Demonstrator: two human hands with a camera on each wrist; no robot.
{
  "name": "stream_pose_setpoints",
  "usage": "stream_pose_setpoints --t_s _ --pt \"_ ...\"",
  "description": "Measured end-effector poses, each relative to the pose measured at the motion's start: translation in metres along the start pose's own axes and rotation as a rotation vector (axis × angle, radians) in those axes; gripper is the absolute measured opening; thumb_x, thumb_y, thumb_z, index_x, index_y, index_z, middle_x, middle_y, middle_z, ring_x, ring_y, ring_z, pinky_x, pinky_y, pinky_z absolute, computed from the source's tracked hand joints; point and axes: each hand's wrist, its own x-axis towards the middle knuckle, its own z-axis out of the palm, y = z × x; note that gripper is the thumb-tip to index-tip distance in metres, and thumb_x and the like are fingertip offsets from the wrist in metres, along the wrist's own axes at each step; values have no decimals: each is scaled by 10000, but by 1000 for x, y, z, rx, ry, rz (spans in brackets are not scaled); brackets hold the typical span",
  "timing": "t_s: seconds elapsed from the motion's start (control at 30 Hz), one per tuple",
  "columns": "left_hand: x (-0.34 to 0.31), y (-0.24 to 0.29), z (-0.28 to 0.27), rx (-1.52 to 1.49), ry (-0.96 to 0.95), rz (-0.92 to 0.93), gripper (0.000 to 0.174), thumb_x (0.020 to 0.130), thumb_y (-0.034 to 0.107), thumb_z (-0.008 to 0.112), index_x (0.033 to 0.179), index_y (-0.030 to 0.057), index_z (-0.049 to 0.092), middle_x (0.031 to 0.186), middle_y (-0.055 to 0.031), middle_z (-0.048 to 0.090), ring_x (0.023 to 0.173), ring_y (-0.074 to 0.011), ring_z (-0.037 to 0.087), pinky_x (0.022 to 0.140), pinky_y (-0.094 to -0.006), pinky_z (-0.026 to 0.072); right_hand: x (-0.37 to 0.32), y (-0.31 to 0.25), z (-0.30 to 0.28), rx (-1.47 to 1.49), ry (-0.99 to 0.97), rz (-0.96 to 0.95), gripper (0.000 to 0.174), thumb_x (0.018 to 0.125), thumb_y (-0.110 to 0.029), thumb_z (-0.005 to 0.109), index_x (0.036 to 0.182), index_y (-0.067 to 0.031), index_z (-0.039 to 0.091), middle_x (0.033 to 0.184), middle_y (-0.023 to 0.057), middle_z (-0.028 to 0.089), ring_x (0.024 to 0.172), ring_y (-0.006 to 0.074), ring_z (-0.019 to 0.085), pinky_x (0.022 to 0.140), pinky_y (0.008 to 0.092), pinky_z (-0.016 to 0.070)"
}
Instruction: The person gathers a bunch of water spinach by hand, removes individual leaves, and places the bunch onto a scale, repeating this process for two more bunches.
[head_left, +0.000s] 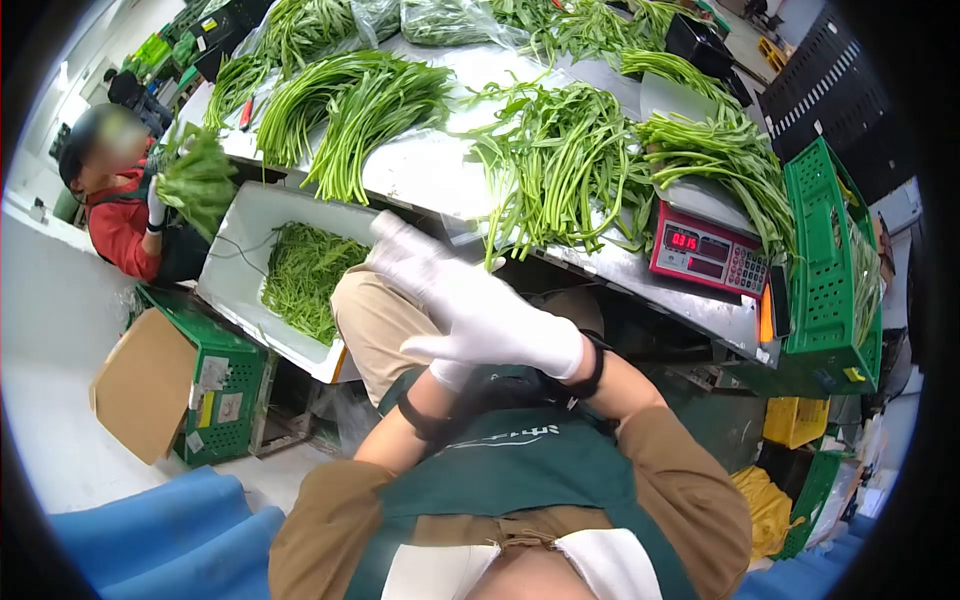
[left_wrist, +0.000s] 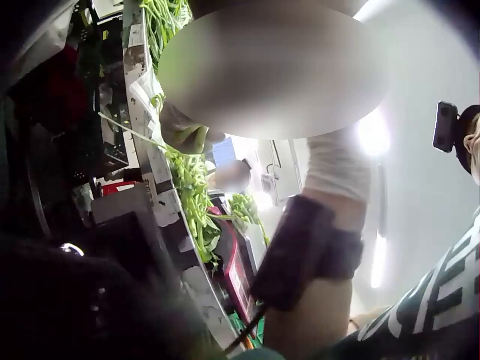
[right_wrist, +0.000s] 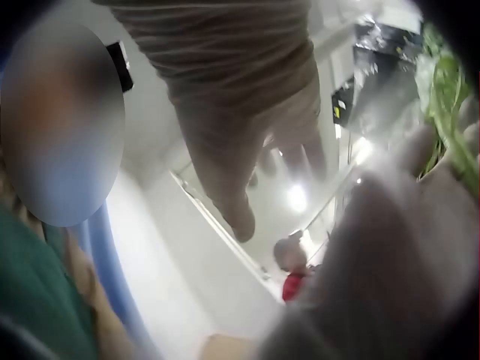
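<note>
A gloved right hand [head_left: 500, 315], fingers straight, crosses over the left hand [head_left: 452, 374] beside a white box [head_left: 226, 272] of loose greens [head_left: 308, 272], at the near edge of the table [head_left: 430, 152].
A green crate [head_left: 812, 215] at its right end holds partly hidden leaves [head_left: 864, 285]; the left hand's grip cannot be told.

The table [head_left: 420, 160] spans the upper frame. It supports greens [head_left: 560, 160], left to right, and a scale [head_left: 705, 252], right.
</note>
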Motion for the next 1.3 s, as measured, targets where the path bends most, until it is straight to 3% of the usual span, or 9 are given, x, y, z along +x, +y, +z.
stream_pose_setpoints --t_s 0.13,0.2,0.3,0.6,0.77,0.97,1.17,1.23,1.3 --pt "-9 22 -4 16 -4 163 302 1004 216 485 1223 23 559 940 -44 595 742 -109 527 770 -270 476 -20 45 -1 -15 84 -94 143 789 -105 717 920 -47 724 882 69 689 815 248 650 765 341 513" --pt "-8 30 -27 -570 -114 -363 323 1033 295 430 1140 24 568 851 -12 565 685 -102 493 676 -252 443 -49 67 -10 75 210 330 124 896 -123 646 878 -20 713 836 58 670 757 140 624 725 270 491" --pt "-14 46 -15 -385 -130 -303 317 1047 341 397 1054 78 573 782 20 531 650 -75 472 589 -217 402 -85 123 -8 487 272 804 199 918 -173 631 1036 -16 669 964 58 674 903 112 632 820 273 491" --pt "-19 32 2 -280 -75 -186 304 1056 305 391 992 66 569 721 20 515 555 -44 454 502 -199 386 -79 108 -5 249 287 686 153 828 -131 737 917 -13 694 838 59 681 782 140 646 733 276 504" --pt "-19 38 1 -505 -58 -286 305 1051 323 413 1067 59 563 765 17 527 595 -60 486 536 -210 407 -82 92 -8 -256 308 45 135 744 -112 752 870 -101 706 879 35 686 780 231 642 705 327 481" --pt "-12 32 -13 -603 -174 -355 363 1046 348 420 1186 41 554 894 -10 558 759 -101 531 710 -258 445 -93 76 -27 -304 174 -115 187 735 -114 762 909 -126 694 937 22 699 797 225 645 713 336 478" --pt "-13 41 -10 -541 -169 -378 406 1046 369 405 1229 31 538 859 -12 549 715 -106 530 685 -263 455 -21 21 -85 233 941 28 102 931 -45 579 1004 1 634 892 93 628 805 171 612 738 290 486" --pt "-14 52 -1 -546 -116 -398 420 1041 376 407 1203 20 561 821 -20 562 668 -114 543 658 -256 464 10 20 -52 117 463 82 193 867 -130 647 1033 -33 640 934 99 635 841 217 622 760 338 488" --pt "-15 10 -9 -579 -69 -334 417 1049 341 391 1315 34 482 1088 -65 551 987 -154 557 844 -289 475 30 42 -10 -198 -72 -124 307 803 -216 715 1062 -67 647 977 106 642 877 263 631 783 386 489"
